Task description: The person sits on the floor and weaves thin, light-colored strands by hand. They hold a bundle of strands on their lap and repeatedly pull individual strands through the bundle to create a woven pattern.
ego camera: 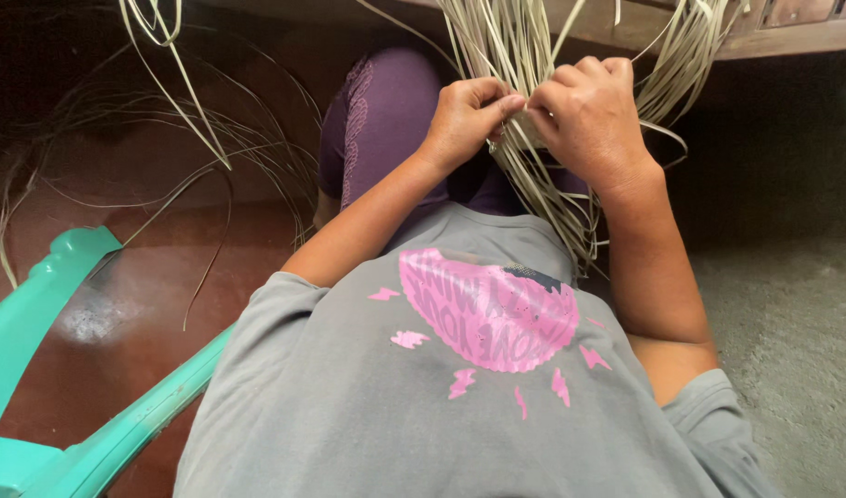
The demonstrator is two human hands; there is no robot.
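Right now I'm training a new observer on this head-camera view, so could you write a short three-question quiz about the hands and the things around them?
1. True or false: both hands grip the same bundle of pale flat fibre strips.
2. Which colour is the moulded plastic chair beside the person? A) teal green B) red C) white
3. What garment covers the lap below the strips?

Key:
1. True: the left hand and the right hand meet on the bundle, fingers closed.
2. A.
3. Purple patterned trousers.
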